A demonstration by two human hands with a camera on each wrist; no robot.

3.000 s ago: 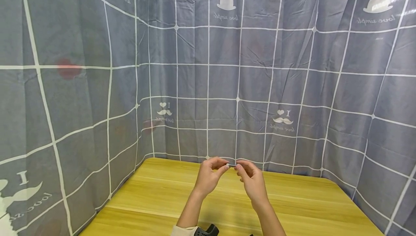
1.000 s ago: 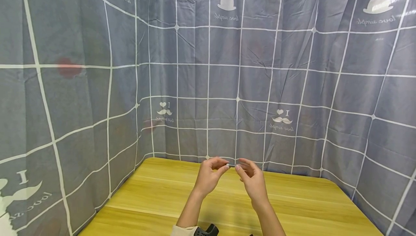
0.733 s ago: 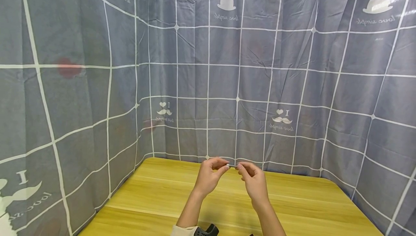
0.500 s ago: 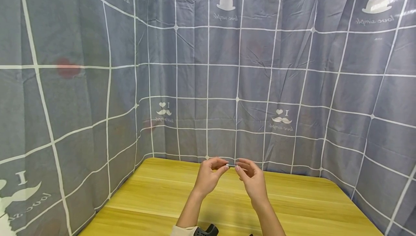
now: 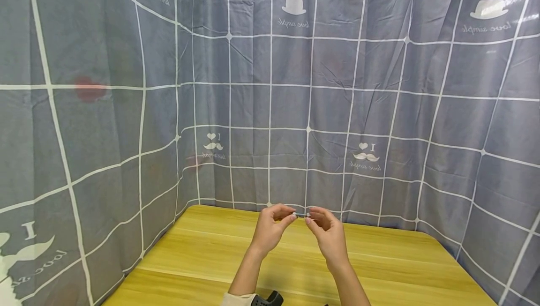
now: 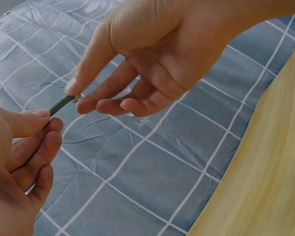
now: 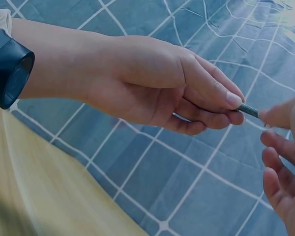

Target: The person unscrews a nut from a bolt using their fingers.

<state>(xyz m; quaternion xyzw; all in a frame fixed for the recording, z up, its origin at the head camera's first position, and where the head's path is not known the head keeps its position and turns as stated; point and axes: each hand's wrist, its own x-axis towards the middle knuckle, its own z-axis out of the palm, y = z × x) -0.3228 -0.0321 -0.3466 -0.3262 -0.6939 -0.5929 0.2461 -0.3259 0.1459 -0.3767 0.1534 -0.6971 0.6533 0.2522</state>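
Both hands meet over the far part of the table around a small dark threaded bolt (image 5: pixel 301 215). My left hand (image 5: pixel 268 231) pinches one end of it between thumb and forefinger, which hides that end. At the other end sits a small shiny piece that looks like a nut (image 6: pixel 75 99). My right hand (image 5: pixel 331 238) has its thumb and forefinger on either side of this nut, and its other fingers are loosely bent. In the right wrist view the threads of the bolt show between the two hands, held roughly level.
The yellow wood-grain table (image 5: pixel 202 250) lies under the hands. A grey curtain (image 5: pixel 249 109) with white lines hangs behind and at both sides, close to the table edges. A black wrist device (image 5: pixel 268 298) sits by the left sleeve (image 5: pixel 239 299).
The right fingertips have closed on the bolt end, loosened and shifted repeatedly, and now leave the pale nut visible between them. My left hand has kept its hold in almost the same place.
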